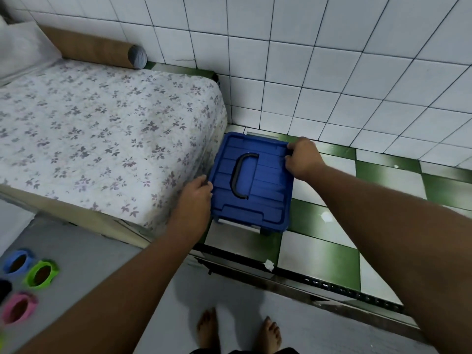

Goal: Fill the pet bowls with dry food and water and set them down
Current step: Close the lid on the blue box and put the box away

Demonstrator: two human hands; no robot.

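Observation:
A storage box with a blue lid (265, 190) and a black handle (241, 175) stands on the green and white floor beside the bed. My left hand (194, 198) grips the lid's left edge, and my right hand (302, 158) grips its far right corner. At the lower left, on the grey floor, sit a blue bowl (17, 261), a green bowl (40, 274) and a pink bowl (20, 307), each with brown dry food inside. A dark object at the left edge is partly cut off.
A bed with a floral sheet (102, 129) fills the left side, with a brown bolster (97, 49) against the white tiled wall (332, 60). A metal door track (319, 284) crosses the floor. My bare feet (240, 333) stand on the grey floor.

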